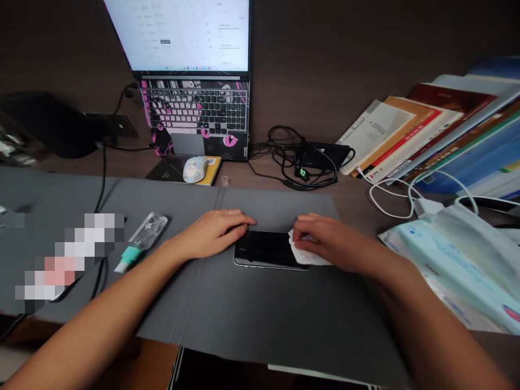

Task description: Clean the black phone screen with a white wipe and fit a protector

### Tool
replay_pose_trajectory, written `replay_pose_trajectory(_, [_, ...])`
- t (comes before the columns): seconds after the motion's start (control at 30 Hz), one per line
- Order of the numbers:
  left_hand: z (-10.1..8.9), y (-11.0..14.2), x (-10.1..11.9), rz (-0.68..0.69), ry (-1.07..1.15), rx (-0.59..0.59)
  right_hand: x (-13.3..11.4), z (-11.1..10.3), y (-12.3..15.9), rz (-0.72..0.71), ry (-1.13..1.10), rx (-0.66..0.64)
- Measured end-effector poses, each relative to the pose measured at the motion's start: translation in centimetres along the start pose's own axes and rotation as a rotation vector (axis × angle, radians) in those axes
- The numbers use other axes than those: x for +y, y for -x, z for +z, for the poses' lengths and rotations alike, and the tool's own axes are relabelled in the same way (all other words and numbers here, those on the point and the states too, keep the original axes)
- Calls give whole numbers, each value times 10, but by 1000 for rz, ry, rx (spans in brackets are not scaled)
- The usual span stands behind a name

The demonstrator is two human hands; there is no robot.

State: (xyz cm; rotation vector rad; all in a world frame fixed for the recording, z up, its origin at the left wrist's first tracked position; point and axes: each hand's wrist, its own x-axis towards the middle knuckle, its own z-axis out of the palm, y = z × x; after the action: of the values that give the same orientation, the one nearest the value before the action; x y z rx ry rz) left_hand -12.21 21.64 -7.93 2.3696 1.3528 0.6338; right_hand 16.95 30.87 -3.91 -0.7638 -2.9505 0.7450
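A small tablet (266, 250) with a dark, glossy screen lies flat on the grey desk mat (276, 314). At its upper left corner rests my left hand (215, 232), fingers stretched out and lying down, thumb and fingertips touching the edge. My right hand (325, 238) has its fingers closed on a white tissue (305, 253), which is pressed on the right end of the screen. That end is hidden under the tissue and hand. Left of my left forearm lies a clear spray bottle (148, 232) with a mint-green collar.
An open laptop (195, 108) stands at the back, a mouse (195, 169) before it on a yellow book (214, 172). Black cables (304, 162) coil beside it. Leaning books (430, 130) and a pack of wipes (450, 265) occupy the right. A blurred-out item (69, 260) lies left.
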Motion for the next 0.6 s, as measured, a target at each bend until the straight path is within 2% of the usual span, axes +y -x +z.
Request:
replay_pose_trajectory(0.13, [0,0,0,1,-6,5,1,2,-6,34,-1,18])
replay_pose_trajectory(0.37, [4,-2,2,3,4,25,-10,13,-16,-51,16,67])
replay_pose_trajectory(0.6, [3,-4,-1,-42,-2,78,-27,16,-40,-104,103,15])
